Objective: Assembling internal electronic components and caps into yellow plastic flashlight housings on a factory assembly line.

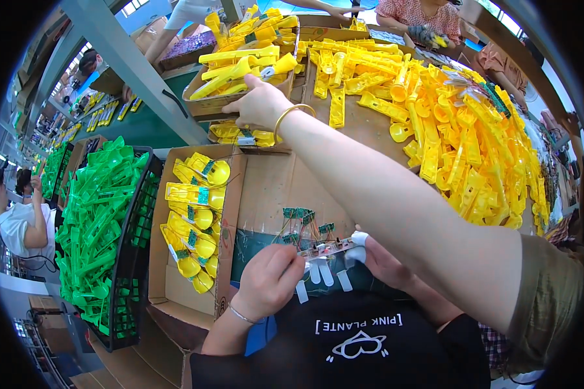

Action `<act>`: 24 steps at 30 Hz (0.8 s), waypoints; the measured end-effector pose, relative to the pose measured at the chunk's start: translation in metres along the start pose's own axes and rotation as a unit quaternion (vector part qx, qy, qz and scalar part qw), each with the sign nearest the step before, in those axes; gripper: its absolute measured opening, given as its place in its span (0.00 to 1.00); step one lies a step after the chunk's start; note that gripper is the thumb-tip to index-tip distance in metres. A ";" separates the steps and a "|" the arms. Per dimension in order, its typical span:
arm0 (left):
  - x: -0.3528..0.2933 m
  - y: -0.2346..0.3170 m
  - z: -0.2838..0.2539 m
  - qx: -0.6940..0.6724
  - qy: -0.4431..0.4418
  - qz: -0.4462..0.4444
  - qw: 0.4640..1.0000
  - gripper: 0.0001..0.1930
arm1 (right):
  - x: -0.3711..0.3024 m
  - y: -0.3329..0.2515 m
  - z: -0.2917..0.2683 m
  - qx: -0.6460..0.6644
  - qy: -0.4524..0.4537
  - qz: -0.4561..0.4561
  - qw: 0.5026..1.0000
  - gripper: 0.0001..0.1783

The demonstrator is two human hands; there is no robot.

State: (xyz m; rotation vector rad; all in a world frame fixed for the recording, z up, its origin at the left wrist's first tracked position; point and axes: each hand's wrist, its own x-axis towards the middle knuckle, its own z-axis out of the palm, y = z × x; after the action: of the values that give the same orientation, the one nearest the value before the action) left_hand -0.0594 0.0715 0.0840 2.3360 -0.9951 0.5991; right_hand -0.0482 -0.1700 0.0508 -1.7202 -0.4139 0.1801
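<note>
My left hand is closed in a pinch at the left end of a narrow strip of small electronic parts. My right hand, with white covers on its fingertips, grips the right end of that strip. Several small green circuit boards hang off its far side on thin wires. White tab-like pieces stick out on its near side. Above my hands a co-worker's bare arm, with a gold bangle, reaches across from the right; its hand is at a carton of yellow plastic parts.
A large heap of yellow plastic shells covers the right of the bench. On the left stand a cardboard box of yellow scoop-shaped parts with boards and a black crate of green parts. A grey post rises behind; other people work around.
</note>
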 end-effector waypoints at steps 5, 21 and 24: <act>0.008 0.001 0.005 -0.015 0.028 0.032 0.999 0.12 | 0.008 -0.029 -0.003 -0.220 -0.007 -0.144 0.965 0.14; 0.014 0.013 -0.022 0.027 -0.024 -0.030 0.999 0.23 | 0.016 -0.049 0.011 -0.428 0.020 -0.311 0.848 0.10; 0.012 0.014 -0.015 0.077 -0.056 -0.025 0.995 0.20 | 0.016 -0.047 0.011 -0.441 0.008 -0.310 0.842 0.10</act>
State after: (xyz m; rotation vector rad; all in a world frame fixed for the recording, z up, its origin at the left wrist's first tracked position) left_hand -0.0652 0.0659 0.1069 2.5473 -0.9669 0.5472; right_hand -0.0457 -0.1474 0.0963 -2.3598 -1.1440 -0.5914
